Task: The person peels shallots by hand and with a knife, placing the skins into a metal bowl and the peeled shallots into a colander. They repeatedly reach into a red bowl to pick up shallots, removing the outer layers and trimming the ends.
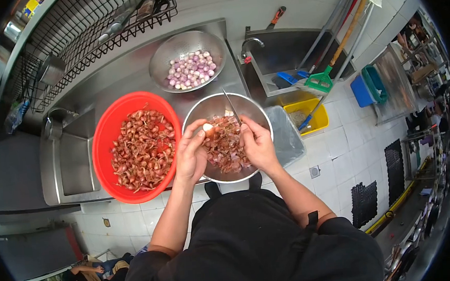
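Over a steel bowl (262,108) of reddish-brown shallot skins (228,153), my left hand (190,152) pinches a shallot (208,129) whose pale end shows at the top. My right hand (257,142) is closed round a knife (231,106), its blade pointing up and away from me. The two hands are apart. Left of the bowl stands a red basin (100,144) with many unpeeled shallots (144,146). Behind, on the steel counter, a metal colander (159,60) holds peeled, pale purple shallots (191,71).
A sink (78,164) lies at the left, under a wire rack (93,42). Another sink (281,53) with a tap (252,42) is at the back right. A yellow container (321,117) stands on the floor. People (96,280) are at the lower left.
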`<state>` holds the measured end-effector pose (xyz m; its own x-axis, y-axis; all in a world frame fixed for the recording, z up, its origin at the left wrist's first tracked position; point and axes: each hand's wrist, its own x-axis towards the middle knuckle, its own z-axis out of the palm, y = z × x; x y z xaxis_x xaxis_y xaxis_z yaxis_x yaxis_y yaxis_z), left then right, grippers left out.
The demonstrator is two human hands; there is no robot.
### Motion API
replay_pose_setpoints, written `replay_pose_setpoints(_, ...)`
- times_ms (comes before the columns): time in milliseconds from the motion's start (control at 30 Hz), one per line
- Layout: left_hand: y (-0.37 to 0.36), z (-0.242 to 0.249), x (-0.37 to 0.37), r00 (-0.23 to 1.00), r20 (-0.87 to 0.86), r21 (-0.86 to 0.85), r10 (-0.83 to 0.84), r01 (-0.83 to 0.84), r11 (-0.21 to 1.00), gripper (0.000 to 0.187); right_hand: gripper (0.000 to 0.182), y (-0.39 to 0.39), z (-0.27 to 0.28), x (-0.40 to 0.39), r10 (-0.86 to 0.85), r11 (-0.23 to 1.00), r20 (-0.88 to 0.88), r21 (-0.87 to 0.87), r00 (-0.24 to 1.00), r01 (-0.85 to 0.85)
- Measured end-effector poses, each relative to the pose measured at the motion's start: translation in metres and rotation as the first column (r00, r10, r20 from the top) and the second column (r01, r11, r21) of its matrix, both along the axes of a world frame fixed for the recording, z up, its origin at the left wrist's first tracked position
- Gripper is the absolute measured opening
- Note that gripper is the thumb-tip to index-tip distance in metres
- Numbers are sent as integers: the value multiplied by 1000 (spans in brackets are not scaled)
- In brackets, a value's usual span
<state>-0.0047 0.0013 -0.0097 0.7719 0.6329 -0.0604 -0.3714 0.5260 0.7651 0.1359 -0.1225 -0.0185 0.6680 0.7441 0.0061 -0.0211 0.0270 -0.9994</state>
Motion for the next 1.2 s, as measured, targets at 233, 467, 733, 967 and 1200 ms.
replay_pose_setpoints(233,14,-10,-6,998,59,-125,35,-28,992,34,40,-8,-9,5,165,961,346,-268,924,-71)
replay_pose_setpoints(467,5,-2,2,971,-86,108,222,-212,971,26,40,-17,27,-25,77,997,106,-14,991,-76)
replay_pose_setpoints(733,-10,-8,11,920,-70,311,386,-348,885,22,46,1,11,-30,134,991,221,-42,966,-128)
replay_pose_setpoints(967,-20,-5,15,888,-12,403,459,-416,815,24,47,14,23,-32,160,987,112,-7,981,-161)
replay_pose_setpoints(1200,-16,-19,14,932,75,316,355,-360,878,26,33,20,34,-26,201,975,-278,148,939,-165)
